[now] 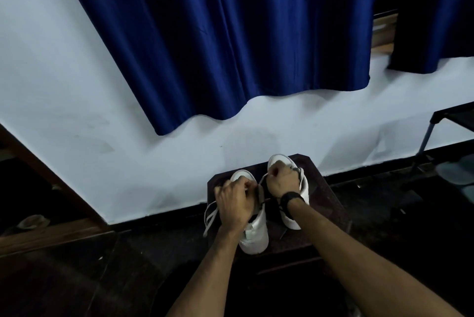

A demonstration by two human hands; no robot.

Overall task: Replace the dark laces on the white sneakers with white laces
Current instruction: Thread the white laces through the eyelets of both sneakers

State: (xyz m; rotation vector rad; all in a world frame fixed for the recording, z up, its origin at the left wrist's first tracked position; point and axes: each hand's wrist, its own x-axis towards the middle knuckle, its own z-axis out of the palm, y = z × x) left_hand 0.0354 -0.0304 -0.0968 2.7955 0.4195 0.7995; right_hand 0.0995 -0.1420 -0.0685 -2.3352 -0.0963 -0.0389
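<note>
Left hand point(237, 201): I see it pinching a white lace point(210, 216) over the near sneaker point(256, 233).
Right hand point(282, 182): curled, pinching lace at the far-edge sneaker point(304, 188).
Bench point(325, 203): carries both.

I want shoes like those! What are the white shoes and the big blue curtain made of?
The white sneakers look like smooth leather or fake leather: plain panels with a soft sheen, though the picture can't tell which. The blue curtain looks like satiny cloth, because it hangs in long folds with shiny streaks.
</note>
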